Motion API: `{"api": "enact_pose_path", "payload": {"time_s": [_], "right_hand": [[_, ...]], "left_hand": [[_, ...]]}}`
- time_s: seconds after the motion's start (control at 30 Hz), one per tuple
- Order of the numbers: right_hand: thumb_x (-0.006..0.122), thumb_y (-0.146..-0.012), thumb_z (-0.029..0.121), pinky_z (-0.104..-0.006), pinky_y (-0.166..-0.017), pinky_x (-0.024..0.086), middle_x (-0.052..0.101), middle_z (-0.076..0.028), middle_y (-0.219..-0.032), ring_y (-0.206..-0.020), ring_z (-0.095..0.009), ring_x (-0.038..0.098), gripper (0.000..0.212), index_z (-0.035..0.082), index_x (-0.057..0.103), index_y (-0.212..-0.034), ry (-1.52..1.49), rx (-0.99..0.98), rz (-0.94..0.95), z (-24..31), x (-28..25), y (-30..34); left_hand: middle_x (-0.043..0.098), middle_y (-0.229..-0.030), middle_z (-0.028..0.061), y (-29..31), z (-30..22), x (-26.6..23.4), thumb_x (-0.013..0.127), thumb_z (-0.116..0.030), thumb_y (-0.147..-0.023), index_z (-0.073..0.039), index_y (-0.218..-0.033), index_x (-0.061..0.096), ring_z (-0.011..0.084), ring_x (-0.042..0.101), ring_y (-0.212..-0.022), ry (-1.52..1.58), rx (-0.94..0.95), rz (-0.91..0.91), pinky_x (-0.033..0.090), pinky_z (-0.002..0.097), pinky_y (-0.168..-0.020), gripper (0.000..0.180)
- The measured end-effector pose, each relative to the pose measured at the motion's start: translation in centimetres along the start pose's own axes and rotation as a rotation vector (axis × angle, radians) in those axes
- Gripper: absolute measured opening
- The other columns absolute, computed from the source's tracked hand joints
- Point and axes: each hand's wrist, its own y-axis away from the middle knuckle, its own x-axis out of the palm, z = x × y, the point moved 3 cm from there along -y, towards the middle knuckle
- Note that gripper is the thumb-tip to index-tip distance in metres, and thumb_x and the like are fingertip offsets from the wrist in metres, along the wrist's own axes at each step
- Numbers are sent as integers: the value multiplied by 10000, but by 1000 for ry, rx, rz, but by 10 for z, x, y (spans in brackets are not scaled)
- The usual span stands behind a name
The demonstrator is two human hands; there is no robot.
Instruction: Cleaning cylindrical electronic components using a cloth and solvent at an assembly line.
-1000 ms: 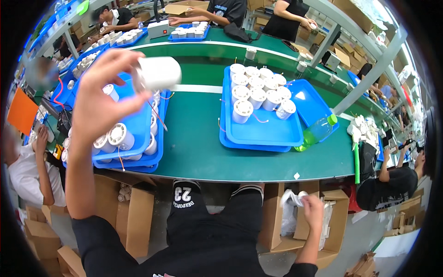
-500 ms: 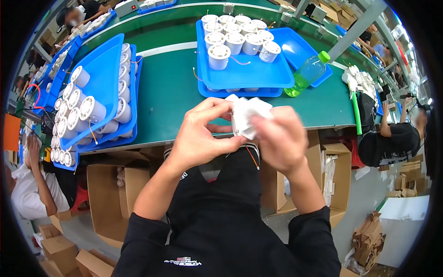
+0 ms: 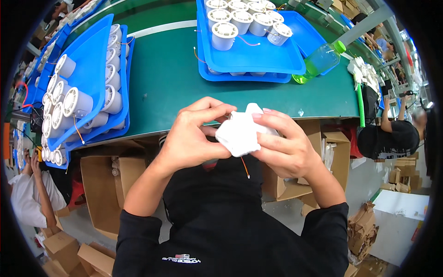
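Observation:
In front of my body, above my lap, a white cloth (image 3: 237,134) is bunched over a small white part that it mostly hides. A thin wire (image 3: 245,167) with a small plug at its end hangs down from below. My left hand (image 3: 194,134) curls its fingers and thumb round the left side of this part. From the right, my right hand (image 3: 286,145) is closed on the cloth and presses it against the part, fingers bent over the top.
A blue tray (image 3: 254,64) of white cylindrical housings with wires stands ahead on the green bench (image 3: 161,92). More stacked blue trays (image 3: 99,60) are at left. A green bottle (image 3: 318,62) leans beside the tray. Open cardboard boxes (image 3: 99,184) sit below. People work at both sides.
My right hand, blurred before, now lies over the cloth with its fingers in clear view. The cloth has spread downward over the part. The view has tipped, so the trays sit higher.

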Motion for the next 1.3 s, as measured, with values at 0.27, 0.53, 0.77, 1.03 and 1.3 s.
{"api": "enact_pose_path", "payload": {"time_s": [0.27,0.53,0.77,1.03,1.3], "right_hand": [[749,-681,24,-505,-901,509,642,-103,-1053,-1018,-302,599,262,41,646,-922,-206,110,-248,-7,23,9],[712,-705,-39,-389,-935,417,440,-163,-1198,-1098,-326,494,555,40,452,-1188,-605,442,-171,-11,41,11],[632,-794,25,-383,-959,391,440,-182,-1206,-1104,-323,479,460,24,419,-1202,-721,607,-103,-15,53,18],[602,-868,110,-287,-871,436,494,-71,-1165,-1032,-133,506,193,38,510,-1022,-1391,1100,20,-28,62,27],[629,-871,108,-265,-797,466,588,-20,-990,-894,-99,564,114,48,565,-944,-1858,1119,74,-26,79,39]], "left_hand": [[571,-1068,92,2,-1,6,852,-34,-621,46,-1158,622,189,629,-981,74,7,-53,595,340,-841,590],[576,-1000,108,4,-3,5,855,-42,-608,29,-1089,642,202,645,-855,-183,213,-60,586,291,-726,530],[582,-994,117,1,2,4,843,-47,-604,30,-1066,650,213,647,-834,-293,219,12,554,299,-686,507],[593,-1002,109,10,8,14,827,-39,-554,21,-1008,668,243,639,-849,-310,284,90,541,316,-693,485],[610,-986,118,23,-1,18,848,-76,-556,8,-990,678,221,638,-835,-243,323,140,526,302,-671,474]]}}
